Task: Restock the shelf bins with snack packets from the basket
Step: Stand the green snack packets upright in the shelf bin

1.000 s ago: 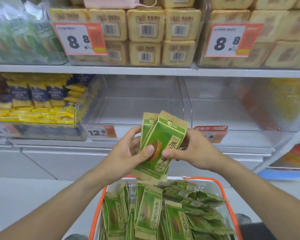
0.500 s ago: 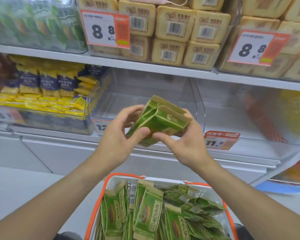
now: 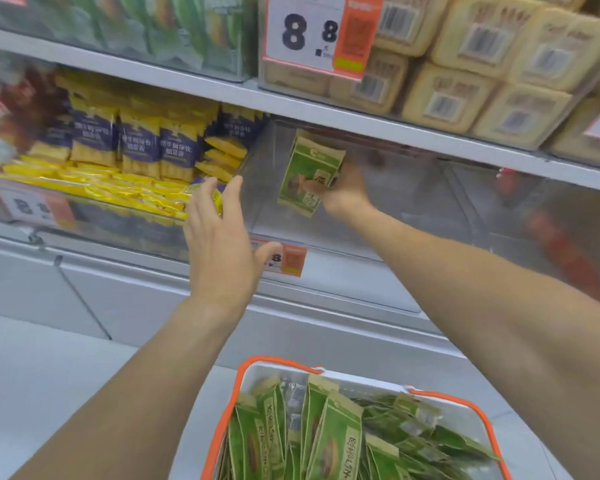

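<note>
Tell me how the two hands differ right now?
The right hand grips green snack packets; the left hand holds nothing. The right hand reaches inside the clear shelf bin; the left hand hovers outside its front, fingers spread. Both are bare and raised above the basket.

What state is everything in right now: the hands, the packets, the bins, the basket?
Right hand: grips green packets, reaching into the clear bin.
Green packets: upright, held inside the bin.
Left hand: open, fingers spread, holding nothing.
Clear bin: otherwise bare.
Neighbouring bin: stocked with yellow-and-purple packets.
Basket: holds many green packets.
</note>
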`<state>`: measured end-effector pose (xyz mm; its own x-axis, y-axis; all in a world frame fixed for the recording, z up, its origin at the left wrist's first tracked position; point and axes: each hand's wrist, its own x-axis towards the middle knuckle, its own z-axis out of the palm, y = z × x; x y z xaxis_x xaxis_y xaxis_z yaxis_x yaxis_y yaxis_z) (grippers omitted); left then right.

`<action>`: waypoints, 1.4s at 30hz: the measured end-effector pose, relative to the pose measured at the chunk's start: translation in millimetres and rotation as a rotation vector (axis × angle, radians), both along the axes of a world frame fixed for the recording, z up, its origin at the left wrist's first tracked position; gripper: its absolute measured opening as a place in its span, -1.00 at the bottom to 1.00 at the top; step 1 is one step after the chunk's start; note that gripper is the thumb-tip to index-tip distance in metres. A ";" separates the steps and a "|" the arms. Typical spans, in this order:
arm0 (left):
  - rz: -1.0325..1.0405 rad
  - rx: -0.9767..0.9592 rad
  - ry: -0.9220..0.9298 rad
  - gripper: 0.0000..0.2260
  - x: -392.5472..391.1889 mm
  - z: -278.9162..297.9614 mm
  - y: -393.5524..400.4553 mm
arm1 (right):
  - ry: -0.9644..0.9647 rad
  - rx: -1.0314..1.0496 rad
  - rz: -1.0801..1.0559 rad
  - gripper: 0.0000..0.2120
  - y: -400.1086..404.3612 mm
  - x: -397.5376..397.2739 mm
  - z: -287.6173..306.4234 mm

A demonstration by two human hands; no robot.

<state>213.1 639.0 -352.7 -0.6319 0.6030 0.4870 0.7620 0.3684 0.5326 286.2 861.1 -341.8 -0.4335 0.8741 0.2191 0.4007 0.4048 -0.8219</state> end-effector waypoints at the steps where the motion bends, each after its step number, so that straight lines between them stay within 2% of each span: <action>1: 0.004 0.012 -0.009 -0.12 -2.1 -1.9 1.7 | -0.001 0.017 -0.019 -0.38 10.3 -13.2 -8.3; 6: 0.009 -0.050 0.010 -0.09 -9.2 -9.5 12.8 | -0.028 0.049 -0.022 -0.51 34.2 -64.2 -15.6; 11: -0.036 -0.080 0.051 -0.06 -21.0 -6.8 12.2 | -0.118 0.087 -0.121 -0.31 50.2 -86.2 -31.9; 15: -0.031 -0.103 0.089 -0.04 -23.8 -7.2 12.3 | -0.102 0.170 -0.235 -0.28 49.7 -85.9 -41.4; 20: -0.018 -0.095 0.112 -0.05 -24.0 -9.1 12.5 | -0.065 0.196 -0.150 -0.45 55.4 -79.6 -50.4; 24: -0.022 -0.096 0.093 -0.05 -22.9 -9.1 12.5 | -0.007 0.237 -0.195 -0.52 57.3 -78.6 -49.1; 31: -0.037 -0.092 0.076 -0.07 -22.1 -9.4 11.1 | -0.016 0.120 -0.157 -0.51 55.5 -81.1 -52.3; 33: -0.035 -0.093 0.091 -0.07 -22.0 -10.0 11.1 | -0.052 0.083 -0.157 -0.47 54.4 -80.1 -44.6; 38: -0.007 -0.098 0.141 -0.07 -21.4 -12.8 11.5 | -0.302 -0.002 -0.122 -0.32 43.6 -57.5 -2.6; 42: 0.026 -0.163 0.218 -0.11 -14.4 -11.4 6.6 | -0.341 -0.018 -0.041 -0.46 -5.2 -8.3 36.5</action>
<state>198.7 645.5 -364.1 -0.5396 0.6694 0.5107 0.8410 0.4571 0.2895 277.9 855.9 -305.3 -0.4438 0.8946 0.0518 0.6689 0.3692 -0.6452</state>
